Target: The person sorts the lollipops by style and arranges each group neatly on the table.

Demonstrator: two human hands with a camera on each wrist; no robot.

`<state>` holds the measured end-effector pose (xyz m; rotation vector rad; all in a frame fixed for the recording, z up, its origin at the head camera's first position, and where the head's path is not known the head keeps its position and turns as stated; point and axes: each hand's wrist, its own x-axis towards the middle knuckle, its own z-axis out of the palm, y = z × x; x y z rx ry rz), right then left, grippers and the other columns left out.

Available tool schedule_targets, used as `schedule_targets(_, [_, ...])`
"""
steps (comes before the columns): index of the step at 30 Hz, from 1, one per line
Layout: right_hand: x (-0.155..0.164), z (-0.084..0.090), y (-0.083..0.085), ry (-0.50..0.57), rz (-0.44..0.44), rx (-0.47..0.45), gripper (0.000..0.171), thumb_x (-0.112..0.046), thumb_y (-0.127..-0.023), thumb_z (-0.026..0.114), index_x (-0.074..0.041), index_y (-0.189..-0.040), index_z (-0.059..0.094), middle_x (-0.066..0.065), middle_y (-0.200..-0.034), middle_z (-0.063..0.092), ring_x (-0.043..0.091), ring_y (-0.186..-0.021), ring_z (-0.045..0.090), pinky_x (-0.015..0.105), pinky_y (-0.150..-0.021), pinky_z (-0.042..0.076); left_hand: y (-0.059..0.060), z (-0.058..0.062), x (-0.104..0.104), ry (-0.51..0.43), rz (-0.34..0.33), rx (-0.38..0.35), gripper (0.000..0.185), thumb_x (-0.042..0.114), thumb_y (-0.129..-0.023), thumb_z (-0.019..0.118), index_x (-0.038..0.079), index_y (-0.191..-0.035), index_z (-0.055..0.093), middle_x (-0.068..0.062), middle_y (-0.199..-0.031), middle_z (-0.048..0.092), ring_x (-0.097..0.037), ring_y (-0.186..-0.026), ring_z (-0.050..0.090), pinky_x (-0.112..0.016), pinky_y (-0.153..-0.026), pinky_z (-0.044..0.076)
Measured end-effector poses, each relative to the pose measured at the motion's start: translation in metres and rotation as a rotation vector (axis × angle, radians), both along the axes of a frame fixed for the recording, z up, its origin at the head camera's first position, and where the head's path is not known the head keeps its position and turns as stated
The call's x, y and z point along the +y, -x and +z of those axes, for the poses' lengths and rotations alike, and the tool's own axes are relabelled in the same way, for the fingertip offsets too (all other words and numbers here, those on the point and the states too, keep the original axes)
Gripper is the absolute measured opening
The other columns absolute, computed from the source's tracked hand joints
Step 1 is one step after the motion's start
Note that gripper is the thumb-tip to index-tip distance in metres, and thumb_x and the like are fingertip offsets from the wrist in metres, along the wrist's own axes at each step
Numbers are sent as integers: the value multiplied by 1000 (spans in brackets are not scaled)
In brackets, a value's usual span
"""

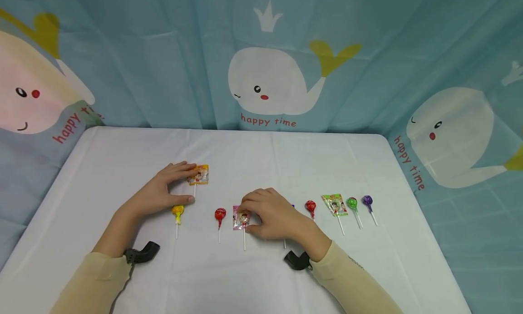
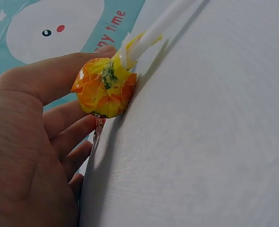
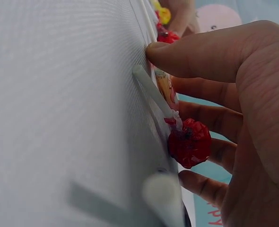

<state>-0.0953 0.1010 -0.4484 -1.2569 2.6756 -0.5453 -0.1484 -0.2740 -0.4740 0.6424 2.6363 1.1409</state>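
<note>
My left hand spreads over the table, its fingertips on the top of a lollipop in a flat orange packet. Beside that thumb lies a yellow lollipop, shown large with orange and yellow wrapping in the left wrist view. My right hand arches low over the row, fingertips at a lollipop in a pink packet, thumb by its stick. A round red lollipop lies under the right palm, hidden in the head view. Another red lollipop sits left of the pink packet.
Right of the right hand lie a red lollipop, one in a green packet, a round green lollipop and a purple one. A white cloth covers the table. Behind hangs a blue whale-print curtain.
</note>
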Motion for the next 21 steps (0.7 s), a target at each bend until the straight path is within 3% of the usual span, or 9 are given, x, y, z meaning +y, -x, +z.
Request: schedule_targets(21, [1, 4, -2, 49, 8, 14, 33, -32, -93, 85, -29, -125, 76, -13, -129, 70, 11, -129, 60, 43, -112, 45, 1, -2, 3, -20, 14, 51, 69, 36, -84, 97, 16, -145, 71, -10, -167, 50, -42, -162, 26, -64, -132, 8])
